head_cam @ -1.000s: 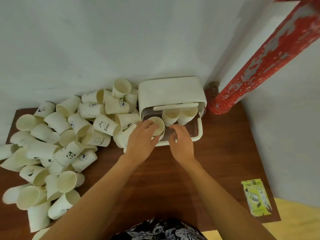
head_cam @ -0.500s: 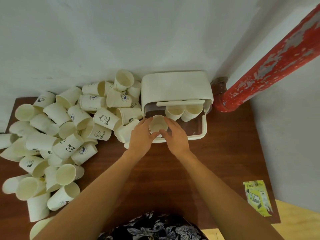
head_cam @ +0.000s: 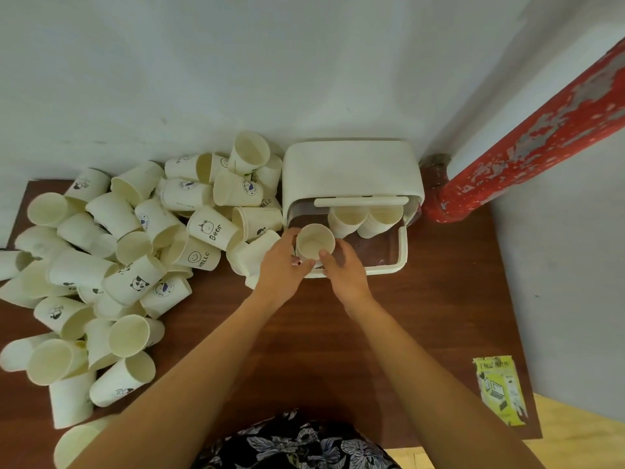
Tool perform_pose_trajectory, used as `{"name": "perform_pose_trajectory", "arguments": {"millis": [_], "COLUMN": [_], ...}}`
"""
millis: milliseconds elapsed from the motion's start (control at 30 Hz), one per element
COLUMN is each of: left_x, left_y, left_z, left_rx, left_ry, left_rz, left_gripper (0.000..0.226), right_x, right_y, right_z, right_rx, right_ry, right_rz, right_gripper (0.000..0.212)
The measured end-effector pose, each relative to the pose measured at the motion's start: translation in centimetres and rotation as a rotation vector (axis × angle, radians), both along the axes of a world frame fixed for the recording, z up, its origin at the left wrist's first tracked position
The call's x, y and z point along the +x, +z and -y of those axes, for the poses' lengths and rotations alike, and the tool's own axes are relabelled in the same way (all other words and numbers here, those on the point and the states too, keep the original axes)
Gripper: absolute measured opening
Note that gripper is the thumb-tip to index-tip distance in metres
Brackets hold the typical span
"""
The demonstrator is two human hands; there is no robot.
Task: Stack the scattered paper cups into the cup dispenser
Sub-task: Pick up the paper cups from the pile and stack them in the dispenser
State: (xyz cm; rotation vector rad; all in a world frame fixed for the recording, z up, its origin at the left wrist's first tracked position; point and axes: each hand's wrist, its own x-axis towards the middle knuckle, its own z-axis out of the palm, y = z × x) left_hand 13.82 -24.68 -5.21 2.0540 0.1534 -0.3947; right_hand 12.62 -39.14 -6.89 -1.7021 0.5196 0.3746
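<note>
A white cup dispenser box (head_cam: 348, 170) with an open front drawer stands against the wall on the brown table (head_cam: 439, 299). Two stacks of cups (head_cam: 367, 216) lean inside it. My left hand (head_cam: 282, 265) and my right hand (head_cam: 345, 270) both grip one upright paper cup (head_cam: 315, 243) at the drawer's left front corner, mouth facing up. A large heap of scattered white paper cups (head_cam: 135, 252), some printed with bears, pandas and "HELLO", covers the table's left side.
A red peeling pipe (head_cam: 527, 143) runs diagonally at the right, meeting the table corner beside the dispenser. A yellow-green packet (head_cam: 500, 389) lies near the table's right front edge. A grey wall backs the table.
Both hands have closed in around the cup, the right hand shifting left from the drawer's front rim. The cup now sits upright between them at the drawer's left front.
</note>
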Motion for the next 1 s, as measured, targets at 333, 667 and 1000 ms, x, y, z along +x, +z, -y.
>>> {"name": "perform_pose_trajectory", "arguments": {"millis": [333, 667, 1000], "left_x": [0.0, 3.6, 2.3], "left_y": [0.3, 1.2, 2.6], "left_z": [0.1, 0.8, -0.9], "left_rx": [-0.278, -0.416, -0.102], "left_ry": [0.203, 0.291, 0.144], "left_rz": [-0.276, -0.389, -0.205], "left_gripper": [0.032, 0.023, 0.029], "right_x": [2.2, 5.0, 6.7], "right_y": [0.3, 0.0, 0.4], "right_z": [-1.3, -2.3, -3.2], "right_rx": [0.429, 0.545, 0.568], "right_ry": [-0.222, -0.297, -0.366], "right_rz": [-0.197, -0.206, -0.243], "right_gripper": [0.031, 0.034, 0.028]}}
